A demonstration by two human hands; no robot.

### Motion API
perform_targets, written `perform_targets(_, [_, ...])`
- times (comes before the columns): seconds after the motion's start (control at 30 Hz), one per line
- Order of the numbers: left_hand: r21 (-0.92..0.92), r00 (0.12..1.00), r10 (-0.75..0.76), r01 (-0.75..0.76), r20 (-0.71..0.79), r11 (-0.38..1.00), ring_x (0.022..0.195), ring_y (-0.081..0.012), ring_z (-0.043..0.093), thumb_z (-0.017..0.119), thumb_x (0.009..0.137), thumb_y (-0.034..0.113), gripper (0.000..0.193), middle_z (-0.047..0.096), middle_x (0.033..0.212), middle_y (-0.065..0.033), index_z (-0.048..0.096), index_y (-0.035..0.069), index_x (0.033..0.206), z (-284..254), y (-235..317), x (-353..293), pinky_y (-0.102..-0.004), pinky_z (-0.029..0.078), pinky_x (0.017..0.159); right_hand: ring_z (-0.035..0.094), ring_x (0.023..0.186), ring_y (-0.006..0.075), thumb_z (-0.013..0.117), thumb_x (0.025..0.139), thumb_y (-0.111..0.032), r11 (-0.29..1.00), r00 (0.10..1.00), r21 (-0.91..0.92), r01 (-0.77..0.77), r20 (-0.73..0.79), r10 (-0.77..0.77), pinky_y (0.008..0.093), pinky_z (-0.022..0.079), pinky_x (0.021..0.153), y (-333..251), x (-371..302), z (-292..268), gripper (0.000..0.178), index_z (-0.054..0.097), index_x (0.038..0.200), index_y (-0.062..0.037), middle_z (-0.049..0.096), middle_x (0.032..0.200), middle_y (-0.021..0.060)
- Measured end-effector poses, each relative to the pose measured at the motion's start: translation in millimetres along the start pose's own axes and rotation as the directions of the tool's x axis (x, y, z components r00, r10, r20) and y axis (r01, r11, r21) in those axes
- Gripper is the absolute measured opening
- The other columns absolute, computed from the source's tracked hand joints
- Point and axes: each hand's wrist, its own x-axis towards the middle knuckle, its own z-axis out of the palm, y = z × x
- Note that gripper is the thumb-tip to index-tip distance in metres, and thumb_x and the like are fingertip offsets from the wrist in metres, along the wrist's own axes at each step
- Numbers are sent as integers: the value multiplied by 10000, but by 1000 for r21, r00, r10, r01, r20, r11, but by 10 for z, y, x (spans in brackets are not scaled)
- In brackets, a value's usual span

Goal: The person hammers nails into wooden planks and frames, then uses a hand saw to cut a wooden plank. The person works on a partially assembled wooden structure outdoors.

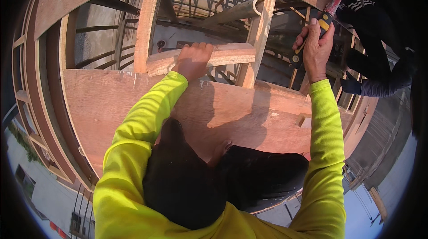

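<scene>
My left hand (195,62) is closed over the top of a short piece of lumber (234,54). This piece lies crosswise between two wooden studs, its left end beside the left stud (148,25) and its right end against the right stud (261,29). Raised at the upper right, my right hand (317,51) grips a claw hammer (337,0) by its black and yellow handle. The hammer's red neck and metal head point up and away. Below the lumber, a reddish plywood sheet (102,105) spreads out under my legs.
A curved plywood strip (89,5) crosses the far side. Through the frame's openings show pipes (234,12) and steel bars well below. Another person in dark clothes (368,56) is close by on the right. More timber framing (42,92) runs along the left.
</scene>
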Motion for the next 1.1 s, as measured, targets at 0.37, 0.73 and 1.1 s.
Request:
perform_targets(0.37, [-57,994,28,-22,110,998,1034,-320,682,813,766,257,498,667,1070,-155,591,30,1150,-60,-61,-36,-464,545,813,542,535,81,592,1061,-297,936,925,-320,-148,290,245,242,459,479,-510,183,-111,290,542,1199,-47,544,705,14])
perform_targets(0.73, [-48,988,59,-52,143,997,1037,-330,688,847,748,248,514,675,1078,-155,582,39,1137,-47,65,-29,-459,550,820,573,479,163,653,954,-114,509,512,-818,-269,326,795,317,491,456,102,-427,-446,411,492,1307,19,565,710,58])
perform_targets(1.1, [-72,991,79,-71,112,995,1070,-315,672,842,753,244,531,672,1082,-142,570,34,1157,-85,-18,37,-453,544,851,619,532,141,642,1008,-165,983,982,-133,125,-128,-142,283,508,497,-278,449,27,196,494,1046,-42,601,719,53])
